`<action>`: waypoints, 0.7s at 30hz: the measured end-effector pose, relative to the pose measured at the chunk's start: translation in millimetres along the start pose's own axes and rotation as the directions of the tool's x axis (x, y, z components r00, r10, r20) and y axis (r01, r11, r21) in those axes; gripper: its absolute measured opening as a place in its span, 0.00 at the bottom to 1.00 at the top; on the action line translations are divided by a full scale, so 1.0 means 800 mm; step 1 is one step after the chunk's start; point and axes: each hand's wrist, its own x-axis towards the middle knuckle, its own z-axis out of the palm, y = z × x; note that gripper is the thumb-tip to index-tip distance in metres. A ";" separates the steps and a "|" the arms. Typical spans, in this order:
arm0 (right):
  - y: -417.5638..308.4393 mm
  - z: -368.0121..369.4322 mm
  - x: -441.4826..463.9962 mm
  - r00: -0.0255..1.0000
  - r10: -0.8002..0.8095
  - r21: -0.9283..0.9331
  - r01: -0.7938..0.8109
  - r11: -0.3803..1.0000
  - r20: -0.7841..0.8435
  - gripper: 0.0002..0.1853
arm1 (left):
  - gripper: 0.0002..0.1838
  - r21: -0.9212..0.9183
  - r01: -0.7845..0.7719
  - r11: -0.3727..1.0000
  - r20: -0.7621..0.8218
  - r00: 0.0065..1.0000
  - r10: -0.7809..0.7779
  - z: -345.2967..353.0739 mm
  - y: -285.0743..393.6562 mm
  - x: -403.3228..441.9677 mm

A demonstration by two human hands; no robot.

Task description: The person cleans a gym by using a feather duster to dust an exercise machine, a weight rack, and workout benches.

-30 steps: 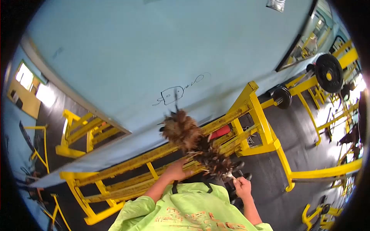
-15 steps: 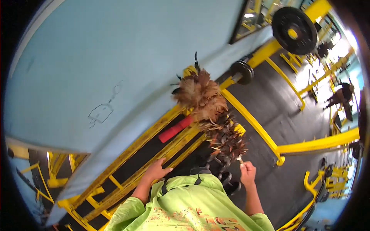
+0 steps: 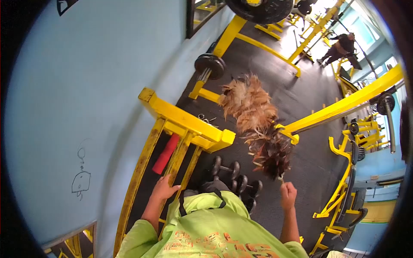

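My right hand point(image 3: 288, 195) is closed around the thin handle of a feather duster point(image 3: 254, 107). The duster points up and to the left over the dark floor, with light brown feathers at its far end and darker ones near my fist. On the left, my left hand point(image 3: 164, 189) lies against a worn yellow rail point(image 3: 177, 160) of a metal rack, thumb spread away from the fingers. The rack's yellow end beam point(image 3: 185, 120) is just ahead of that hand. Between two rails shows a red roll point(image 3: 166, 154).
Several dumbbells point(image 3: 234, 170) lie on the black floor point(image 3: 228, 137) by my feet. A light blue wall point(image 3: 107, 86) runs along the left. Ahead are a weight plate point(image 3: 210, 66) and yellow frames; at the right, a yellow beam point(image 3: 344, 107). A person point(image 3: 342, 48) is far off.
The duster has moved off the rack's end and is over the floor to its right. My view has turned rightward. My left hand stays by the rail.
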 end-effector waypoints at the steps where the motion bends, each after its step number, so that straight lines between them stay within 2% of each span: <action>1: 0.000 -0.009 -0.010 1.000 0.001 -0.014 -0.001 1.000 -0.009 0.15 | 0.45 0.052 0.009 0.999 0.014 1.000 -0.010 0.003 0.000 0.003; 3: -0.008 -0.014 -0.027 0.997 0.080 0.015 -0.080 0.997 0.017 0.16 | 0.46 0.009 -0.008 1.000 0.029 1.000 0.008 -0.002 0.002 0.012; 5: -0.022 -0.022 -0.029 0.998 0.065 -0.029 -0.065 0.997 0.007 0.16 | 0.47 -0.014 -0.034 0.999 0.013 0.999 0.034 -0.005 0.008 0.026; 7: -0.037 -0.037 -0.026 0.997 0.075 -0.177 -0.068 0.982 0.031 0.15 | 0.47 0.020 -0.049 0.999 -0.012 0.999 0.049 0.003 0.007 0.038; 10: -0.059 -0.052 -0.008 0.999 -0.004 -0.222 0.012 0.975 0.038 0.12 | 0.47 0.078 0.058 0.995 -0.056 0.997 -0.054 0.003 0.023 0.052; 12: -0.080 -0.054 0.020 0.994 -0.088 -0.305 0.105 0.946 0.071 0.08 | 0.46 0.104 0.143 0.984 0.019 0.989 -0.146 0.003 0.031 0.059; 13: -0.098 -0.052 0.038 0.989 -0.108 -0.298 0.133 0.945 0.099 0.08 | 0.46 0.082 0.169 0.982 0.004 0.986 -0.169 0.007 0.037 0.056; 16: -0.153 -0.035 0.107 0.936 -0.216 -0.444 0.324 0.835 0.278 0.05 | 0.44 0.214 0.180 0.960 -0.094 0.982 -0.163 0.017 0.050 0.052; 17: -0.176 -0.024 0.135 0.913 -0.253 -0.424 0.376 0.824 0.319 0.05 | 0.44 0.173 0.221 0.960 -0.120 0.972 -0.202 0.024 0.050 0.052; 19: -0.229 0.008 0.185 0.804 -0.412 -0.417 0.581 0.699 0.428 0.06 | 0.46 0.116 0.207 0.971 -0.212 0.961 -0.180 0.038 0.050 0.046; 20: -0.248 0.021 0.212 0.710 -0.500 -0.383 0.696 0.607 0.496 0.09 | 0.47 0.077 0.239 0.968 -0.201 0.955 -0.220 0.038 0.052 0.045; 21: -0.274 0.036 0.230 0.686 -0.461 -0.414 0.717 0.561 0.563 0.09 | 0.47 0.042 0.280 0.959 -0.219 0.939 -0.265 0.039 0.054 0.043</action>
